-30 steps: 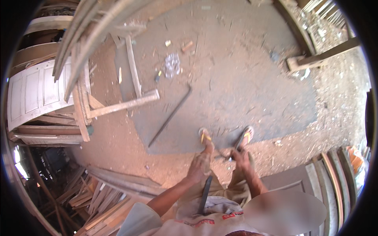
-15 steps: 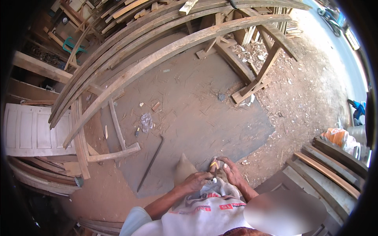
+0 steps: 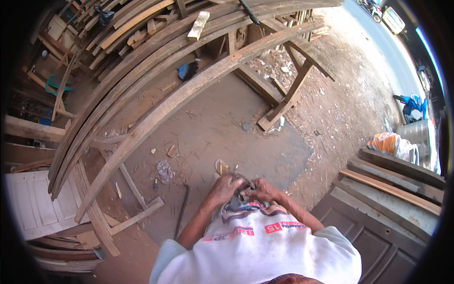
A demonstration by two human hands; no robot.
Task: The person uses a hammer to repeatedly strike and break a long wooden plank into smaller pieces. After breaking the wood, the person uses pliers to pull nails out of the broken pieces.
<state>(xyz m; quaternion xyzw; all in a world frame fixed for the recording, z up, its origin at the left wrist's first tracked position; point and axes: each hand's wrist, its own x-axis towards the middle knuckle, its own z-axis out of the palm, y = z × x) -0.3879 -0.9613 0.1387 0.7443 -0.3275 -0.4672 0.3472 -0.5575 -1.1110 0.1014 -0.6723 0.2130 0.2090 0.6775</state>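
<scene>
My left hand (image 3: 224,189) and my right hand (image 3: 263,190) are close together in front of my white shirt (image 3: 265,251), low in the middle of the view. The fingers of both are curled inward. A small dark grey thing (image 3: 244,187) shows between them, too covered by the fingers to name. Just beyond the left hand, my foot in a yellowish sandal (image 3: 221,166) rests on the floor. A long dark thin bar (image 3: 183,208) lies on the floor to the left of my left forearm.
Long wooden beams (image 3: 198,71) lie across wooden trestles (image 3: 286,102) ahead and to the left. A crumpled clear plastic bag (image 3: 164,171) and wood scraps lie on the floor. A white panelled door (image 3: 42,203) is at left; a brown door (image 3: 369,236) and planks (image 3: 392,189) are at right.
My hands have come closer together, and the right hand's fingers, spread before, are now curled in. The view has shifted, showing more of the stacked wood and the brown door.
</scene>
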